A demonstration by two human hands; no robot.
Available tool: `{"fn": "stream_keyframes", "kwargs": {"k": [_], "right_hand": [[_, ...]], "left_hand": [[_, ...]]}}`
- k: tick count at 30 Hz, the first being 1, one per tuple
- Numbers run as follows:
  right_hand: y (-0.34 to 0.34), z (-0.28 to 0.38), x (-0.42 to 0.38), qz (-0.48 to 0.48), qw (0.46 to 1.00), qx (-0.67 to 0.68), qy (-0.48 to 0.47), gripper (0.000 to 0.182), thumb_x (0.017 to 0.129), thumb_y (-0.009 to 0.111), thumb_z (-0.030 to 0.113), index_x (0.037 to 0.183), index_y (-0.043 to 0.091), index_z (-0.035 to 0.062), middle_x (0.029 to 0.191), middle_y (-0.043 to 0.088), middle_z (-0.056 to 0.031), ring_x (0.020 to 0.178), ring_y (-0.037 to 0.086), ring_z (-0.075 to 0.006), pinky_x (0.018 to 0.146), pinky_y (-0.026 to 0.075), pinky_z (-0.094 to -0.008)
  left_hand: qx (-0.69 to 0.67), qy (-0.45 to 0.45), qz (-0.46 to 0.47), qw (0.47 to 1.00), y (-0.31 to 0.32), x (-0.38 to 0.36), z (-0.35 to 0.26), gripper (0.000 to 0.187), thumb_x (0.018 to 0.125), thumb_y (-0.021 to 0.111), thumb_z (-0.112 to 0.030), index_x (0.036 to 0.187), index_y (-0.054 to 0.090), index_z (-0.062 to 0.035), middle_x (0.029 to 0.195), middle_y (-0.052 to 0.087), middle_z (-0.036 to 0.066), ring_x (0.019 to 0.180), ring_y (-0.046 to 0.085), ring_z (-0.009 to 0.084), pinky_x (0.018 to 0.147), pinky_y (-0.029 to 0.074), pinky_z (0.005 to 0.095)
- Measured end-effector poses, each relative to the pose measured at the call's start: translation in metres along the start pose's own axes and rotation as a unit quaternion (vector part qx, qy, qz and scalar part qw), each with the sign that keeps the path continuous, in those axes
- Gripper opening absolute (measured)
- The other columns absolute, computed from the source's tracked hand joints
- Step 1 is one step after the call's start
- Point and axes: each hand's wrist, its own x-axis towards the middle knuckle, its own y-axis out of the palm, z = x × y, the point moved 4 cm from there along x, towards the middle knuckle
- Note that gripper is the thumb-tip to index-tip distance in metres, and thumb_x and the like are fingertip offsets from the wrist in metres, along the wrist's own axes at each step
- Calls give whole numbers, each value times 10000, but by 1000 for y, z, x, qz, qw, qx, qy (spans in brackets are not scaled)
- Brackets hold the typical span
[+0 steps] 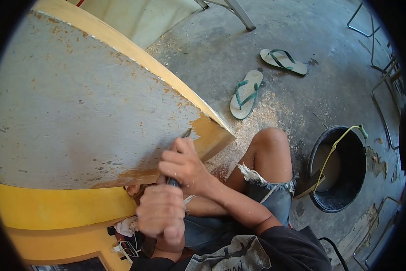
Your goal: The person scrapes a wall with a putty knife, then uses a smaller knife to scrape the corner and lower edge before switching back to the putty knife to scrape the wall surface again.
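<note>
A large curved panel with worn grey paint fills the left side, its scraped corner showing bare orange-brown. My right hand is wrapped round a narrow hand tool with a pointed metal tip, held right at the paint near that corner. Just below, my left hand is closed round the lower end of the same tool, slightly blurred. Between the two fists a bit of dark handle shows; the rest is hidden by fingers.
Pale shavings lie on the concrete floor beside two flip-flops. A black bucket with a yellow-green handle stands to the right, near metal chair legs. White cables lie at lower left.
</note>
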Motion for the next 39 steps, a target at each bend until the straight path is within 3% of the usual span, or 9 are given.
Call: {"fn": "stream_keyframes", "kwargs": {"k": [3, 7, 11, 15, 25, 28, 30, 35, 39], "right_hand": [[-7, -13, -5, -4, 998, -42, 53, 277, 707, 725, 261, 814, 521, 108, 822, 450, -50, 843, 445, -269, 786, 334, -419], [-8, 3, 0, -22, 1000, 15, 1, 247, 708, 709, 222, 810, 519, 103, 823, 449, -44, 834, 446, -263, 787, 340, -415], [-4, -7, -6, -13, 999, -23, 35, 249, 705, 713, 207, 804, 508, 108, 823, 448, -46, 843, 455, -265, 791, 342, -418], [-1, 7, 0, -37, 999, 27, -4, 252, 700, 720, 211, 793, 507, 114, 815, 450, -47, 842, 452, -265, 779, 333, -422], [1, -2, -2, -13, 1000, -9, 21, 245, 724, 706, 236, 792, 507, 109, 820, 446, -49, 844, 455, -269, 786, 332, -425], [1, -1, -3, -38, 999, -17, 19, 304, 659, 759, 237, 745, 496, 110, 791, 424, -39, 809, 436, -257, 768, 315, -412], [1, 2, -2, -23, 1000, 6, 4, 228, 748, 684, 238, 790, 503, 107, 822, 444, -50, 843, 455, -268, 785, 332, -428], [3, 7, -4, -21, 1000, 3, 20, 220, 746, 685, 224, 789, 503, 108, 819, 439, -50, 845, 452, -262, 788, 331, -420], [3, -1, -6, -16, 1000, -4, 26, 240, 734, 706, 225, 792, 507, 105, 814, 438, -51, 847, 453, -263, 789, 330, -417]], "left_hand": [[-35, -72, -35, 996, -7, -4, 26, 521, 959, 534, -175, 485, 326, -117, 433, 418, 8, 358, 428, 148, 432, 425, 302], [-15, 16, 42, 999, 7, 3, 1, 540, 980, 514, -164, 480, 313, -123, 427, 402, 10, 351, 406, 154, 428, 409, 312], [-13, -49, -1, 999, -4, -5, 16, 544, 973, 524, -185, 474, 317, -123, 420, 408, -7, 342, 417, 141, 426, 421, 295], [17, 7, 5, 1000, 1, -1, -2, 556, 988, 533, -187, 478, 318, -131, 417, 396, -12, 333, 405, 141, 414, 407, 300], [-8, -53, -28, 998, -7, -5, 7, 576, 985, 559, -224, 467, 324, -134, 408, 404, -8, 334, 425, 152, 419, 433, 306], [18, -23, -14, 999, -5, -9, 3, 576, 991, 551, -223, 468, 330, -131, 408, 401, -8, 335, 428, 153, 413, 425, 312], [15, -61, -4, 998, -8, -12, 4, 577, 989, 573, -271, 474, 406, -72, 446, 447, 16, 380, 480, 175, 461, 478, 325], [36, -50, 59, 996, -6, -7, -7, 572, 986, 571, -275, 478, 452, -40, 467, 468, 26, 398, 498, 193, 483, 500, 338], [8, -40, 2, 999, -6, -10, 8, 585, 1007, 557, -240, 480, 337, -112, 424, 418, -3, 356, 441, 154, 421, 439, 317]]}}
